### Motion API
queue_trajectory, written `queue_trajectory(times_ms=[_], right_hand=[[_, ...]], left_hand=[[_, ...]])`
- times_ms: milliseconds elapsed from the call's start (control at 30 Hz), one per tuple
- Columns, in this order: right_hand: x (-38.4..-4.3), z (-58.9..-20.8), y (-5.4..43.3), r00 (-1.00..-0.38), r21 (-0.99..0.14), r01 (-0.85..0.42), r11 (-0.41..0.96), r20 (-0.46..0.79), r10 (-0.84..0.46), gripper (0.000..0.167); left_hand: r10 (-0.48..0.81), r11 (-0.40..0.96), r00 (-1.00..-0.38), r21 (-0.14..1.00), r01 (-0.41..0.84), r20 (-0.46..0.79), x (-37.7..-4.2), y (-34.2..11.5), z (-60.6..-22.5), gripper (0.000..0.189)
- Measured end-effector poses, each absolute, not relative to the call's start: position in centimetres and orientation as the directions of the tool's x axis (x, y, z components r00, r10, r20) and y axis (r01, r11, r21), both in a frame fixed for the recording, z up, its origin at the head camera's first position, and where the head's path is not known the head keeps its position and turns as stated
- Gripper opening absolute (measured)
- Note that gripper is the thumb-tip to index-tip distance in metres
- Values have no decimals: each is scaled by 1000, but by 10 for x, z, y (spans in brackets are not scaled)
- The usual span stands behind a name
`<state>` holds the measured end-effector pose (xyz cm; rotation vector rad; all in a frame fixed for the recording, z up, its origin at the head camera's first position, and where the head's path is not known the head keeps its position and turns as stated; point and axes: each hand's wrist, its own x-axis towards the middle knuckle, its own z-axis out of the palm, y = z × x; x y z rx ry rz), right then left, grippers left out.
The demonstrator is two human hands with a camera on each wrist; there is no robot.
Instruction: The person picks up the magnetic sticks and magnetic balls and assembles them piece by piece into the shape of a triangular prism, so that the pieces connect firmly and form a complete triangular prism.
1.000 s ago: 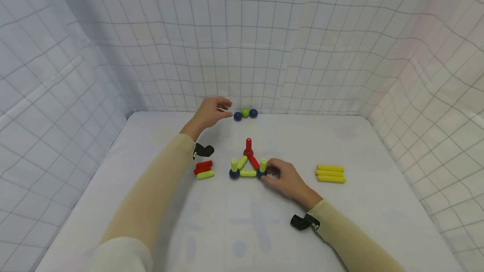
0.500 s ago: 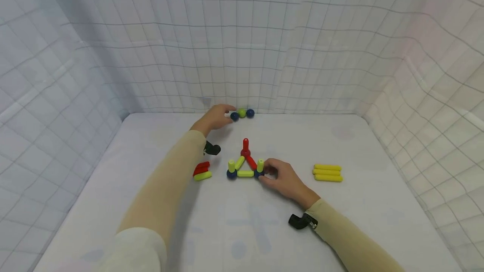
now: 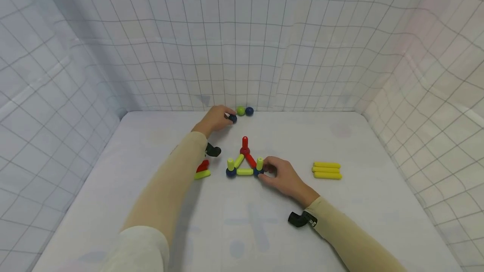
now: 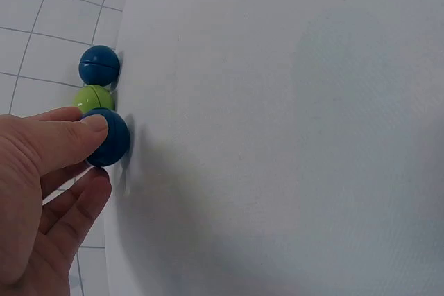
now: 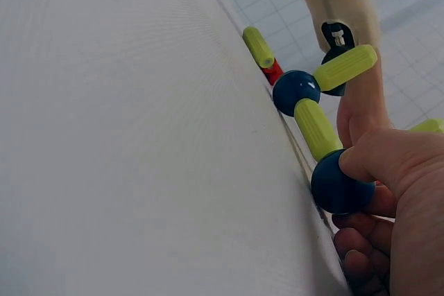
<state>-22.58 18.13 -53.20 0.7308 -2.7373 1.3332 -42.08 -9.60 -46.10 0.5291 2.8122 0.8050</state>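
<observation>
At the back of the table my left hand (image 3: 214,120) pinches a dark blue ball (image 4: 114,140), thumb on its near side. A green ball (image 3: 240,111) and a second blue ball (image 3: 249,111) sit just beyond it by the wall. In the middle lies a triangle of rods and balls: a red ball (image 3: 244,151) at the far corner, blue balls at the near two, a rod standing up from each. My right hand (image 3: 284,177) holds the triangle's right blue ball (image 5: 338,184) between thumb and fingers. A green rod (image 5: 318,128) links it to the left blue ball (image 5: 296,93).
Several yellow rods (image 3: 327,170) lie side by side at the right. Red rods (image 3: 203,166) and a green rod (image 3: 202,174) lie at the left, partly hidden by my left forearm. A gridded cloth wall (image 3: 261,53) encloses the back and sides.
My left hand has come right and down to the nearest blue ball, taken hold of it and drawn it slightly away from the green one. My right hand stays on the triangle.
</observation>
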Motion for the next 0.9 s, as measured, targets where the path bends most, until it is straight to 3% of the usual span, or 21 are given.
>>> queue_trajectory(times_ms=[500,900], right_hand=[[-226,-534,180,-889,-741,-417,526,211,-407,20],[-228,-536,182,-883,-737,-435,518,235,-407,20]], left_hand=[[357,771,-934,570,285,-16,-412,-106,-469,40],[415,651,-906,671,355,77,-392,-102,-445,44]])
